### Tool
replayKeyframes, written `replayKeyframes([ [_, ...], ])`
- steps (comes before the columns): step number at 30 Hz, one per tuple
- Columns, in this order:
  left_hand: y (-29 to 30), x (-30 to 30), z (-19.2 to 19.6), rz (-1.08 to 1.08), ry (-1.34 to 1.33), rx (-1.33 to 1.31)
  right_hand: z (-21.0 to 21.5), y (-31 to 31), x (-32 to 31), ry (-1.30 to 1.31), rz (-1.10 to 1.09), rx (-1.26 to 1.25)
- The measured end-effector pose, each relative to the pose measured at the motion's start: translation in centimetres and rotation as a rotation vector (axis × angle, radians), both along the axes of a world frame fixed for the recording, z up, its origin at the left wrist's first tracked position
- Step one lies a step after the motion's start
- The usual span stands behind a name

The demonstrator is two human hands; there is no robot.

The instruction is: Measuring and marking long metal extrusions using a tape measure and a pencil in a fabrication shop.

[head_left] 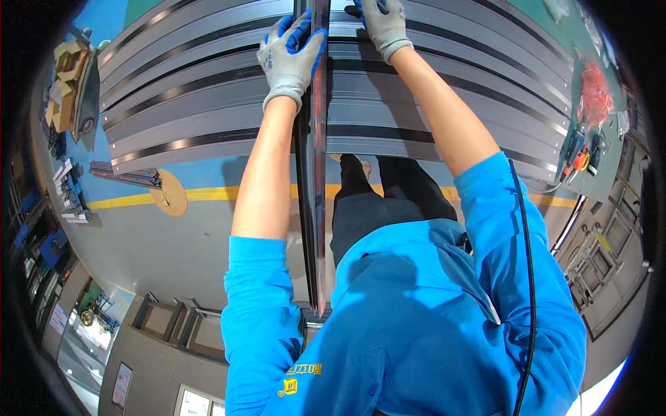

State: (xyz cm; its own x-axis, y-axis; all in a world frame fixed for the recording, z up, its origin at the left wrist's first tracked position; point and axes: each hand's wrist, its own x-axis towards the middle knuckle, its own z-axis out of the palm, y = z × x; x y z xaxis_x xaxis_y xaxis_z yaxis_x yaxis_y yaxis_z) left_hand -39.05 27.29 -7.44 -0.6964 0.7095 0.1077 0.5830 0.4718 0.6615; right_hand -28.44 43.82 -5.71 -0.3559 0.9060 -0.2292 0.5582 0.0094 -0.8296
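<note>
My left hand (288, 62), in a grey glove with blue-coated fingers, grips a long dark metal profile (312, 173). This profile stretches from the upper edge of the picture down past my left side. Beneath it lie wide grey ribbed metal panels (208, 104) with dark grooves running sideways. At the upper edge, my right hand (387, 31), also gloved, is over the panels to the right of the profile. Its fingertips are cut off by the picture's edge, and a small dark shape beside them is too unclear to name.
On the right, a green surface holds orange-and-black hand tools (579, 158) and crumpled red plastic (595, 93). Cardboard pieces (66, 80) lie at the far left. A bundle of dark bars (125, 175) lies near a round tan board (170, 193). Yellow tape (215, 193) crosses the floor.
</note>
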Motion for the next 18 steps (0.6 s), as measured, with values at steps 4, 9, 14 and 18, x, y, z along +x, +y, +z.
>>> replayKeyframes([
  [4, -0.21, 0.35, 0.27, 0.010, -0.039, -0.008, -0.06, -0.18, -0.14, 0.004, -0.015, -0.040],
  [9, -0.19, 0.52, 0.50, 0.030, -0.092, -0.005, -0.29, -0.72, -0.08, 0.123, -0.057, -0.022],
  [14, -0.29, 0.44, 0.31, 0.018, 0.005, -0.002, -0.37, -0.43, -0.04, 0.078, -0.016, -0.062],
  [18, -0.08, 0.26, 0.34, 0.013, -0.002, -0.011, -0.73, -0.38, -0.13, 0.082, -0.022, -0.050],
])
